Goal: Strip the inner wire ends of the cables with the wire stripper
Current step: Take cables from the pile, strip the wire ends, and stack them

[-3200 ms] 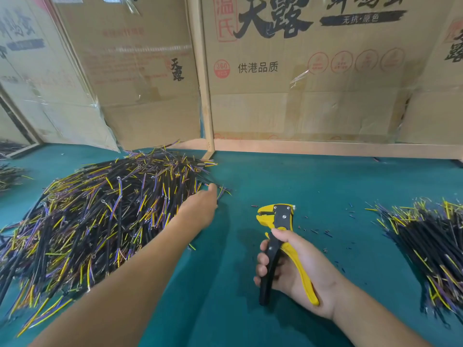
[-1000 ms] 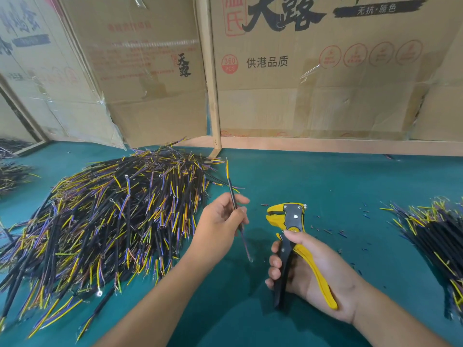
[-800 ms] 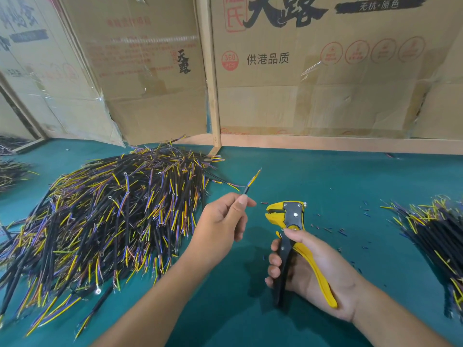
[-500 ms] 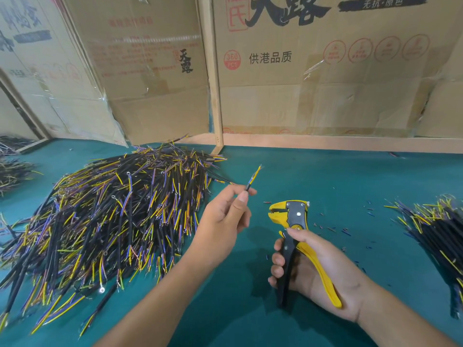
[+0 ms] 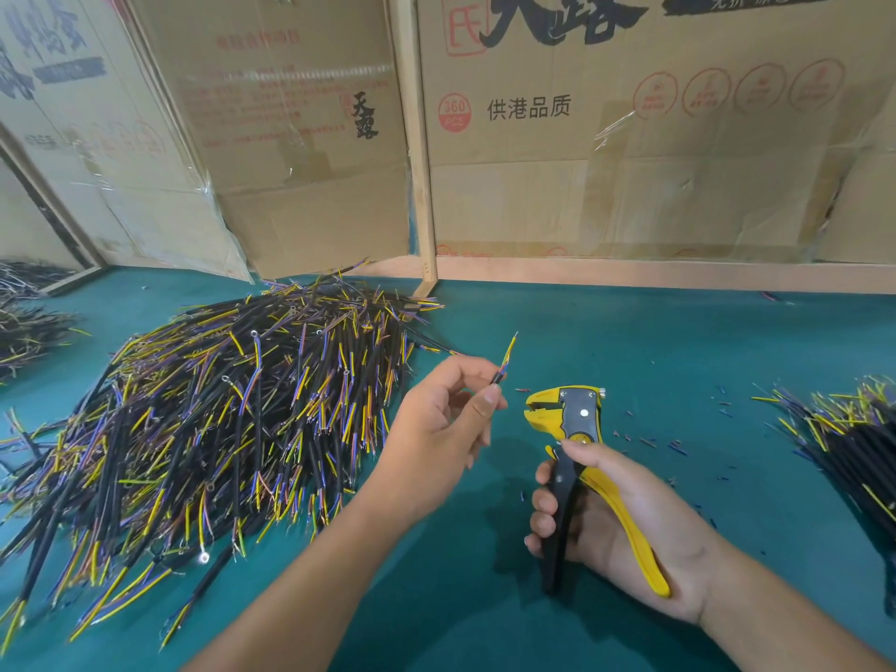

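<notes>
One cable pinched, stripper gripped

A large pile of cables (image 5: pixel 203 419) lies at the left of the green tabletop (image 5: pixel 679 341). The left hand (image 5: pixel 436 429) pinches a single cable (image 5: pixel 504 363) — its coloured inner wires pointing up and away. Just right, the right hand (image 5: pixel 625 531) grips the yellow-and-black wire stripper (image 5: pixel 569 429). At the far right edge — another cable heap (image 5: pixel 853 438).

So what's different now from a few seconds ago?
The left hand left the big cable pile, drew out one cable and now pinches it, wire ends up, beside the wire stripper. The right hand holds the stripper as before; both piles stayed put.
</notes>
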Motion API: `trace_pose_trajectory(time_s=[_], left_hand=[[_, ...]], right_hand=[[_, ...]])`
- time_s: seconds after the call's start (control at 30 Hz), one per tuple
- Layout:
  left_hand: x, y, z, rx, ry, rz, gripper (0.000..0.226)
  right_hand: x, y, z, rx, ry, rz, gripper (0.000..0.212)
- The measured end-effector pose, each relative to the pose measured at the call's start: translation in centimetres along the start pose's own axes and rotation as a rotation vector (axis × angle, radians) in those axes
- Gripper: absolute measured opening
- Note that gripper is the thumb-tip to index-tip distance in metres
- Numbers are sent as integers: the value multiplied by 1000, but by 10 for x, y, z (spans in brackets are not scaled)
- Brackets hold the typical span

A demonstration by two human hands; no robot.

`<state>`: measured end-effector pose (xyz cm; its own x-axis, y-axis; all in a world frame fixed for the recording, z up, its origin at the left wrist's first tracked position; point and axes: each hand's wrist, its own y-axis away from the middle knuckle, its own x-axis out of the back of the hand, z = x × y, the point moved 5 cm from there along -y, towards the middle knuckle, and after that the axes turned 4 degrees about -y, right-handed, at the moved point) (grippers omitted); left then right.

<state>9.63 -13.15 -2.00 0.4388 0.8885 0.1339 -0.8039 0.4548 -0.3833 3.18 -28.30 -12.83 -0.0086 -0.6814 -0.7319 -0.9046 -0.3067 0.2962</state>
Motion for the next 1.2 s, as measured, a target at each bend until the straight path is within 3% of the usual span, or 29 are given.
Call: trace_pose_trajectory(time_s=[0.27,0.63,1.2], left_hand=[[5,-1,4,-74,-129,38,12],[0,0,1,-105,-60,-99,12],[-4,4,8,-100,-55,-136,7]], right_hand=[[-1,2,0,1,1,-19,39],[-1,0,0,3,6,-3,40],[-1,2,0,5,5,-8,39]])
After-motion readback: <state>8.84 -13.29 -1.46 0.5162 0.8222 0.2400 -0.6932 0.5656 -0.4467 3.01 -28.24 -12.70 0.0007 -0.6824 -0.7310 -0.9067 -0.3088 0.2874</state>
